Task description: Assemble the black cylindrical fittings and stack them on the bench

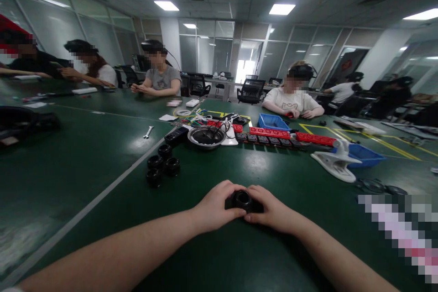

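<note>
Between my two hands, low in the middle of the head view, is a black ring-shaped part (243, 198) with a round opening facing up. My left hand (219, 206) curls around its left side, thumb in front and fingers behind. From the right, my right hand (268, 208) grips the same part, its thumb and fingers close to those of the left. Several similar black round parts (172, 166) stand in a group on the green table (130, 219), to the left and farther off.
Beyond my hands are a metal bowl (207, 138) with black cables, red strips (269, 132), a blue bin (273, 122) and a white clamp-like stand (337, 162). A wrench (148, 132) lies at left. People sit across the table.
</note>
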A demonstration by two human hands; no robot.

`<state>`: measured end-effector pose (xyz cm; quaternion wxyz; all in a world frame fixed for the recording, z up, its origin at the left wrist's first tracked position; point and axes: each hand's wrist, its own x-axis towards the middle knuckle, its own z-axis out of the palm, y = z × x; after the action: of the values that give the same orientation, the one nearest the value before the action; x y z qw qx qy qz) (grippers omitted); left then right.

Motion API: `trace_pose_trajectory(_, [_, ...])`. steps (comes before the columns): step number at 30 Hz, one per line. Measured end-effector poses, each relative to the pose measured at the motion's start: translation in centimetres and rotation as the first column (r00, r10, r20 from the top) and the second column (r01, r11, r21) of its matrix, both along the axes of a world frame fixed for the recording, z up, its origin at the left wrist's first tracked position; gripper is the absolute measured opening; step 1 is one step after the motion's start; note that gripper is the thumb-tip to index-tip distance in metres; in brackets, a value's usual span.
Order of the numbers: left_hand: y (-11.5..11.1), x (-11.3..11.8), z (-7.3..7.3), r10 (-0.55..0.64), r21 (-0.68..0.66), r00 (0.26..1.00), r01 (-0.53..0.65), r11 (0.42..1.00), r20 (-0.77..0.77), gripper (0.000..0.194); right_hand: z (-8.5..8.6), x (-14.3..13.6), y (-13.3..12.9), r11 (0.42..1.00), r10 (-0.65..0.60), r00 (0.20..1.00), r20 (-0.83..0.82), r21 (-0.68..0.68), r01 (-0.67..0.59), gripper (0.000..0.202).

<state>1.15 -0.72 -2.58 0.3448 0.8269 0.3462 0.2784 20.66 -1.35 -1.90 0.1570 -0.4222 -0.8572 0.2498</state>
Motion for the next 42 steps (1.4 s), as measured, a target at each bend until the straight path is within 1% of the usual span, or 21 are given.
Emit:
trace_pose_trajectory(2, [0.0, -0.1, 0.0, -0.010, -0.005, 1.000, 0.009, 1.000, -0.009, 0.041, 0.2, 0.4, 0.2, 0.999, 0.024, 1.000, -0.018, -0.039, -0.025, 0.030])
trace_pose_trajectory(3, [0.0, 0.0, 0.0, -0.007, -0.008, 1.000, 0.007, 1.000, -0.014, 0.041, 0.2, 0.4, 0.2, 0.999, 0.015, 1.000, -0.018, -0.042, -0.016, 0.029])
trace_pose_trajectory(5, [-0.1, 0.0, 0.1, 0.015, -0.014, 1.000, -0.015, 1.000, -0.022, 0.040, 0.0, 0.1, 0.0, 0.999, -0.046, 0.999, 0.004, -0.017, 0.046, 0.028])
trace_pose_trajectory(8, [-0.4, 0.3, 0.2, 0.082, -0.011, 0.995, -0.083, 0.997, -0.052, 0.038, -0.4, -0.9, -0.6, 0.980, -0.189, 0.976, 0.103, 0.075, 0.182, 0.034])
trace_pose_trajectory(9, [-0.6, 0.4, 0.3, 0.105, -0.003, 0.992, -0.106, 0.994, -0.065, 0.038, -0.5, -1.3, -0.9, 0.971, -0.226, 0.964, 0.143, 0.118, 0.210, 0.035])
trace_pose_trajectory(11, [-0.7, 0.5, 0.3, 0.134, 0.014, 0.988, -0.133, 0.991, -0.081, 0.038, -0.5, -1.9, -1.3, 0.954, -0.264, 0.941, 0.209, 0.202, 0.223, 0.035])
trace_pose_trajectory(13, [-0.8, 0.6, 0.4, 0.140, 0.017, 0.987, -0.139, 0.990, -0.084, 0.038, -0.5, -2.3, -1.6, 0.942, -0.278, 0.928, 0.248, 0.262, 0.212, 0.037])
trace_pose_trajectory(16, [-0.7, 0.5, 0.6, 0.109, -0.010, 0.991, -0.110, 0.994, -0.077, 0.037, -0.4, -2.1, -1.7, 0.943, -0.253, 0.941, 0.223, 0.273, 0.189, 0.048])
trace_pose_trajectory(18, [-0.6, 0.4, 0.6, 0.082, -0.019, 0.995, -0.083, 0.996, -0.061, 0.036, -0.2, -1.6, -1.5, 0.966, -0.180, 0.970, 0.166, 0.215, 0.142, 0.055])
trace_pose_trajectory(19, [-0.5, 0.4, 0.6, 0.073, -0.015, 0.996, -0.073, 0.997, -0.053, 0.036, 0.0, -1.3, -1.3, 0.981, -0.128, 0.982, 0.139, 0.166, 0.105, 0.054])
trace_pose_trajectory(20, [-0.5, 0.3, 0.5, 0.065, -0.004, 0.997, -0.065, 0.998, -0.046, 0.037, 0.2, -1.0, -1.1, 0.992, -0.075, 0.991, 0.113, 0.110, 0.062, 0.050])
trace_pose_trajectory(22, [-0.4, 0.3, 0.5, 0.049, 0.027, 0.998, -0.048, 0.998, -0.035, 0.037, 0.6, -0.3, -0.6, 1.000, 0.013, 0.998, 0.060, 0.005, -0.014, 0.036])
trace_pose_trajectory(24, [-0.4, 0.3, 0.4, 0.027, 0.055, 0.999, -0.025, 0.998, -0.024, 0.037, 0.8, 0.1, -0.3, 0.997, 0.056, 0.998, 0.008, -0.059, -0.055, 0.024])
trace_pose_trajectory(26, [-0.4, 0.3, 0.4, 0.014, 0.060, 1.000, -0.013, 0.998, -0.018, 0.036, 0.7, 0.2, 0.0, 0.996, 0.040, 0.999, -0.018, -0.076, -0.041, 0.021])
trace_pose_trajectory(29, [-0.4, 0.4, 0.3, 0.063, 0.038, 0.998, -0.062, 0.997, -0.023, 0.037, 0.1, -0.4, -0.1, 0.997, -0.073, 0.997, 0.016, -0.039, 0.074, 0.026])
trace_pose_trajectory(32, [-0.4, 0.6, 0.2, 0.170, 0.025, 0.985, -0.169, 0.985, -0.034, 0.036, -0.6, -1.5, -0.8, 0.970, -0.234, 0.967, 0.106, 0.098, 0.224, 0.029])
trace_pose_trajectory(35, [-0.4, 0.7, 0.0, 0.227, 0.024, 0.973, -0.226, 0.974, -0.040, 0.033, -0.8, -2.3, -1.6, 0.926, -0.333, 0.927, 0.175, 0.247, 0.286, 0.027])
trace_pose_trajectory(37, [-0.4, 0.7, -0.1, 0.212, 0.017, 0.976, -0.212, 0.977, -0.046, 0.031, -0.6, -2.3, -1.8, 0.919, -0.335, 0.926, 0.177, 0.279, 0.279, 0.031])
trace_pose_trajectory(38, [-0.4, 0.7, -0.1, 0.195, 0.017, 0.980, -0.194, 0.981, -0.050, 0.033, -0.4, -2.1, -1.8, 0.925, -0.316, 0.935, 0.163, 0.272, 0.265, 0.036])
trace_pose_trajectory(41, [-0.5, 0.5, -0.1, 0.174, 0.046, 0.983, -0.172, 0.984, -0.065, 0.051, 0.1, -1.1, -1.4, 0.965, -0.214, 0.973, 0.083, 0.174, 0.197, 0.054])
trace_pose_trajectory(42, [-0.5, 0.5, 0.0, 0.176, 0.061, 0.981, -0.172, 0.983, -0.077, 0.052, 0.3, -0.7, -1.2, 0.979, -0.168, 0.984, 0.056, 0.126, 0.160, 0.057])
